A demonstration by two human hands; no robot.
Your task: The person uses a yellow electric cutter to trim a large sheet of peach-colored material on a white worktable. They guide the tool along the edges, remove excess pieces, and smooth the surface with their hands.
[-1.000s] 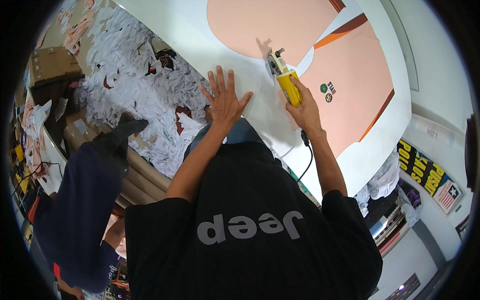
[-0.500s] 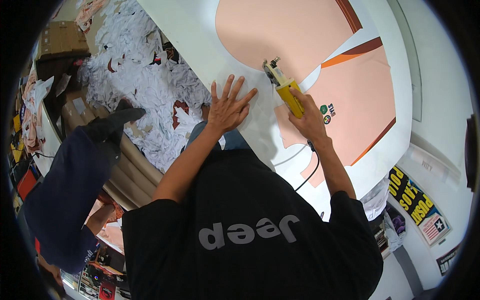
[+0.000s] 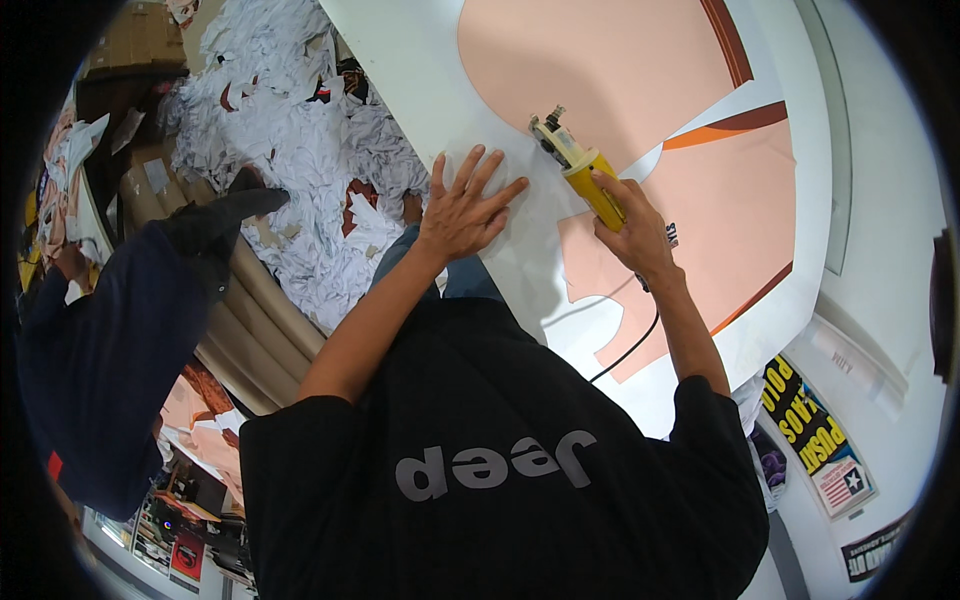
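Note:
My right hand (image 3: 637, 228) grips the yellow handle of an electric hand-held fabric cutter (image 3: 588, 178), whose metal head points up and left. The cutter head is at the lower curved edge of a large peach fabric panel (image 3: 580, 70); whether its blade touches the cloth I cannot tell. My left hand (image 3: 462, 210) lies flat with fingers spread on the white surface, left of the cutter and near the table's edge. Below my right hand is a second peach panel (image 3: 740, 200) with orange and brown trim, its small print partly hidden. A black cord (image 3: 632, 347) trails from the cutter.
The white table (image 3: 405, 50) has a slanting left edge. Beside it lies a big heap of white fabric scraps (image 3: 270, 90). Brown rolls (image 3: 255, 330) lie at left, near a bending person in dark clothes (image 3: 110, 330). A cardboard box (image 3: 140, 40) sits at far left.
The view has shifted, so the panels appear farther right. Relative to the upper panel, the cutter has moved slightly left along its edge. The other person has shifted left, and one hand now shows.

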